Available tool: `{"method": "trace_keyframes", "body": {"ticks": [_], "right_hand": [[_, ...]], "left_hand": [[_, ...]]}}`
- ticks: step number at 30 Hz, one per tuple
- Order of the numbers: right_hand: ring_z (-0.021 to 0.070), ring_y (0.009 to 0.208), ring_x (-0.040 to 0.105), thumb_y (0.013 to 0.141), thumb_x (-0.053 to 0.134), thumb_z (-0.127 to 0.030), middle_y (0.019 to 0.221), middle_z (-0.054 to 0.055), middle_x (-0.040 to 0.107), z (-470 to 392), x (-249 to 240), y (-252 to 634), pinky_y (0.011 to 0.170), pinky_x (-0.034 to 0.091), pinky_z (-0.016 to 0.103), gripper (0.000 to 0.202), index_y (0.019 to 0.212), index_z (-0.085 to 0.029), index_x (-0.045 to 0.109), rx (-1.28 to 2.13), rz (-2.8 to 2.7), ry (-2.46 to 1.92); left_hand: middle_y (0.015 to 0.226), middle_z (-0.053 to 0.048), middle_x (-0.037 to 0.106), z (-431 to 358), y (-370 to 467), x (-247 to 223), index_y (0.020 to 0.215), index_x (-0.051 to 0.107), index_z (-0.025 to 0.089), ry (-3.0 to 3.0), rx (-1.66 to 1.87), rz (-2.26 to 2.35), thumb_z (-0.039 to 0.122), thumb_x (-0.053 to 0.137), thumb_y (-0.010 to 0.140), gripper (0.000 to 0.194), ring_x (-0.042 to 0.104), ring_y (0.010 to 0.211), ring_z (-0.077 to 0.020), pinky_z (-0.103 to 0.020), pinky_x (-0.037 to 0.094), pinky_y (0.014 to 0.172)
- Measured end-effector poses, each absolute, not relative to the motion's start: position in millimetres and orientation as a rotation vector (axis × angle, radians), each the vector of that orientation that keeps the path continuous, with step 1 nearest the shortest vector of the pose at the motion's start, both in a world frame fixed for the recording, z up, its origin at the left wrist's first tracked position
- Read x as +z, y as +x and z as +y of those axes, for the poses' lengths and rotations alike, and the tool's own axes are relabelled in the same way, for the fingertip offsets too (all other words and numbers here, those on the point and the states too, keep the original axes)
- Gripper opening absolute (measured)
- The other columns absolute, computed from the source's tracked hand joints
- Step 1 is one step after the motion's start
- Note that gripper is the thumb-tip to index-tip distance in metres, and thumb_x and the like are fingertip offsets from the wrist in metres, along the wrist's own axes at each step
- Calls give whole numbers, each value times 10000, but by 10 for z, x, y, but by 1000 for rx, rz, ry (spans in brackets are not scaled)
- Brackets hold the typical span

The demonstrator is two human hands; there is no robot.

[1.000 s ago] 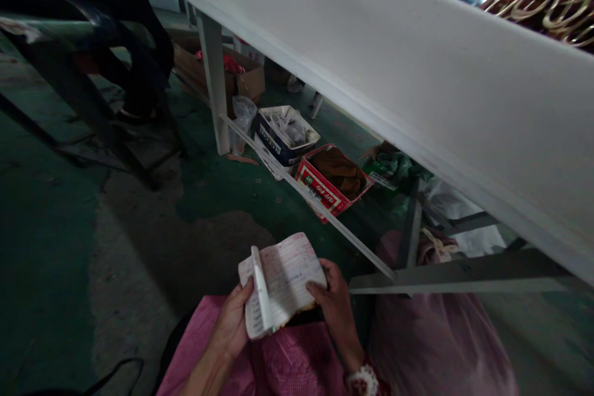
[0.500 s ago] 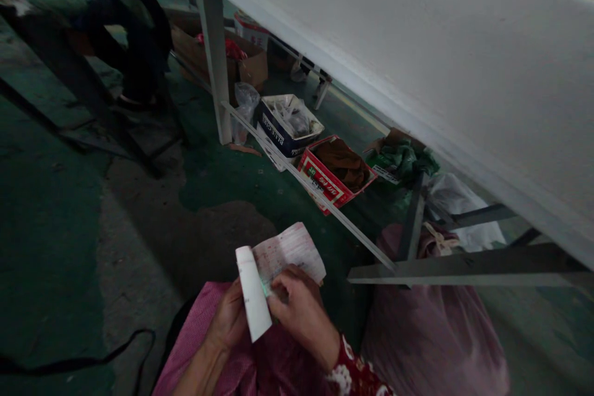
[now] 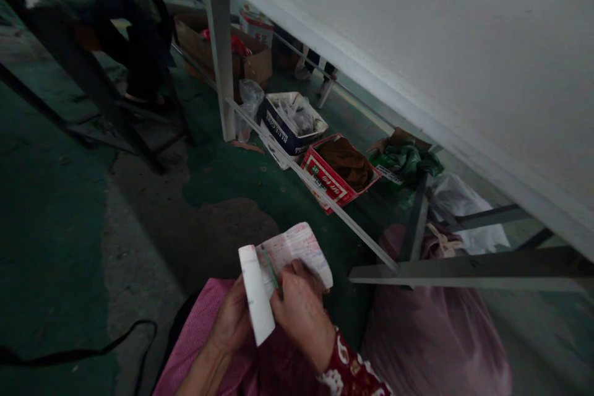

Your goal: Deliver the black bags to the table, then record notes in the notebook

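Note:
A small notebook (image 3: pixel 304 241) is held open above my lap, its pages covered in red and blue writing and its left leaf curled over. My left hand (image 3: pixel 232 317) is closed around the notebook's left side, its fingers partly hidden behind the curled leaf. Over the lower right of the pages is my right hand (image 3: pixel 302 306), fingers bent and pinched at the lower end of a thin green pen (image 3: pixel 270 267). The pen lies slanted along the fold, its upper end pointing away from me.
A white table (image 3: pixel 417 31) spans the upper right, with a metal rail (image 3: pixel 343 213) below. Under it stand a blue box (image 3: pixel 285 133), a red box (image 3: pixel 329 176) and a cardboard box (image 3: pixel 257 65). A pink sack (image 3: pixel 431 340) sits right. Another person's legs (image 3: pixel 143 68) show at left.
My right hand has shifted slightly, and the green pen now shows along the fold where only a green glint was visible. The view has moved slightly; the left hand keeps its hold.

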State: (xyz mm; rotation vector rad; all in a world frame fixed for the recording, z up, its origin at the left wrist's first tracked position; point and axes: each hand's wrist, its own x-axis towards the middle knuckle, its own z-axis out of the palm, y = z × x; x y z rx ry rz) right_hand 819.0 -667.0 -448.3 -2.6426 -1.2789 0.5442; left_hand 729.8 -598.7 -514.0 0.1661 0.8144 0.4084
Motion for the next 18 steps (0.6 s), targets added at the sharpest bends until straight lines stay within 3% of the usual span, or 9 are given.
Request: {"method": "trace_keyframes", "body": {"ticks": [3,9,11,14,18], "right_hand": [[234,768,551,738,468,-139,898,103,565,-6659,-4461,8226,620,385,321,211,933,-150,549,543,-1318,-2649],[205,757,537,697,478,-118,763,78,568,-6703,-4613,8360,657,396,297,116,786,-142,547,692,-1005,-2364],[158,622,511,662,483,-140,667,13,523,-6757,-4702,8449,567,400,259,175,828,-160,536,860,-719,-2118],[98,436,416,712,437,-203,620,-39,476,-6875,-4812,8548,400,342,201,313,1014,-193,517,1062,-408,-1697],[134,586,560,737,495,-250,717,24,571,-7016,-4879,8530,516,459,234,262,943,-156,626,1036,-245,-1308]], "left_hand": [[880,-45,666,-6021,7320,-5154,1055,567,175,224,485,780,119,707,657,425,640,776,-210,-290,536,742],[896,-80,671,-6052,7329,-5084,1090,536,145,278,458,816,60,710,629,500,646,783,-243,-336,544,758],[868,-85,675,-6029,7270,-5106,1130,518,141,220,410,853,21,645,664,498,650,777,-252,-364,550,752],[853,-110,675,-5980,7120,-5215,1152,510,104,101,361,928,-13,524,727,441,648,807,-264,-393,548,765],[902,-164,663,-5959,6924,-5417,1166,501,49,-14,285,944,30,446,800,371,624,894,-301,-438,531,801]]}}
